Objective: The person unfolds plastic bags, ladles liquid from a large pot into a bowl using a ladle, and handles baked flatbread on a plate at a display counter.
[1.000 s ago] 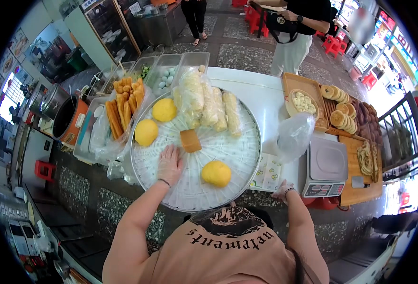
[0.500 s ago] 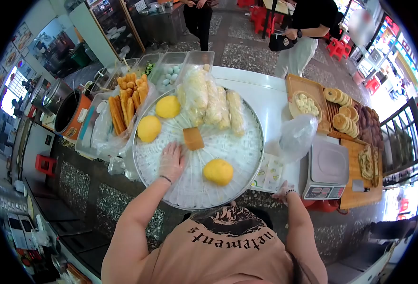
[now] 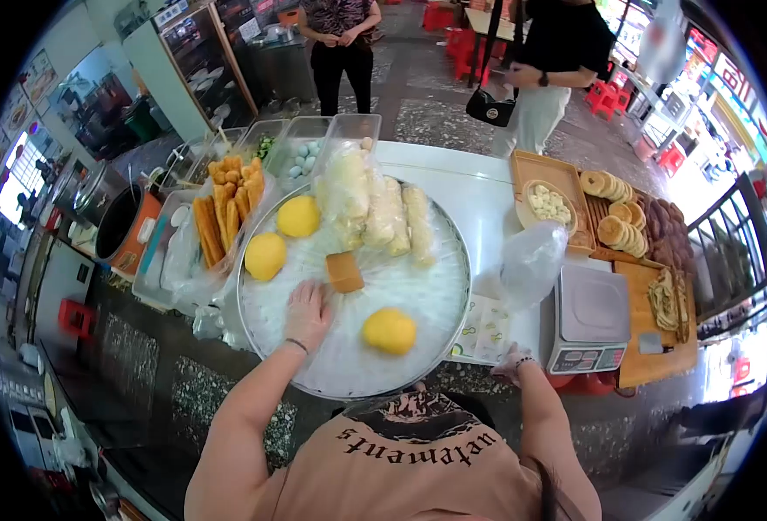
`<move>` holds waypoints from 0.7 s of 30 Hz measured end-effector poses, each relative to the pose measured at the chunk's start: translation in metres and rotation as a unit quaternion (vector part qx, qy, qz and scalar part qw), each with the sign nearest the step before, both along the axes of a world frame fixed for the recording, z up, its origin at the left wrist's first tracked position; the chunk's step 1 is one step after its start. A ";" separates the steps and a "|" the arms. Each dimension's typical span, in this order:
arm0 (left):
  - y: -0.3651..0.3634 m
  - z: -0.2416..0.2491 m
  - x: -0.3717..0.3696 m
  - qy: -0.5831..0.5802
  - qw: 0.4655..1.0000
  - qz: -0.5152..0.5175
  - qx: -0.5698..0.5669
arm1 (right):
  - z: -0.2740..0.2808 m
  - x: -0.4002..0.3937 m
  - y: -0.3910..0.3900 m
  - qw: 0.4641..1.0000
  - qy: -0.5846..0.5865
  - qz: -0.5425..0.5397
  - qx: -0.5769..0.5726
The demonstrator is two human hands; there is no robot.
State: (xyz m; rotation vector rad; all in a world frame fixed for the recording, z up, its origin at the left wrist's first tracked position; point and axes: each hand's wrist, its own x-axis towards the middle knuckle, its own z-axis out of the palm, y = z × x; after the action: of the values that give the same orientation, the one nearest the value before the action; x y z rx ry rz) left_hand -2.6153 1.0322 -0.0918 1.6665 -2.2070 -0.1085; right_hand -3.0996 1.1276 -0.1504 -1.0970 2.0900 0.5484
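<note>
The left hand point(image 3: 310, 321) rests palm down on the round white tray point(image 3: 349, 365), its gloved fingers point(image 3: 308, 293) slightly apart and gripping nothing — just beside a brown block point(image 3: 344, 272). 3 yellow rounds share the tray: 2 sit at its left side, point(image 3: 264, 256) and 1 lies to the right of the left hand. Bagged pale rolls point(image 3: 388, 217) lie at the far side of the tray. The right hand point(image 3: 512, 363) is at the near edge of the tabletop point(image 3: 453, 178), by the patterned paper point(image 3: 482, 330); whether its fingers are together or apart, I cannot tell. To its right stands a scale point(image 3: 590, 300) — a clear plastic bag point(image 3: 531, 265) lies near it, left of the pan.
</note>
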 end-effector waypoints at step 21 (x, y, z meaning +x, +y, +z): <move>0.028 0.023 0.009 0.009 0.994 0.050 0.097 | -0.019 -0.029 -0.003 0.993 -0.069 0.097 0.006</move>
State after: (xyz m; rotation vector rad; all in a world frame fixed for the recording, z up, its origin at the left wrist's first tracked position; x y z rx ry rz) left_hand -2.6064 1.0600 -0.0691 1.8680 -2.1529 -0.3196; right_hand -3.1289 1.1243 -0.1694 -1.3021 1.8710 0.5604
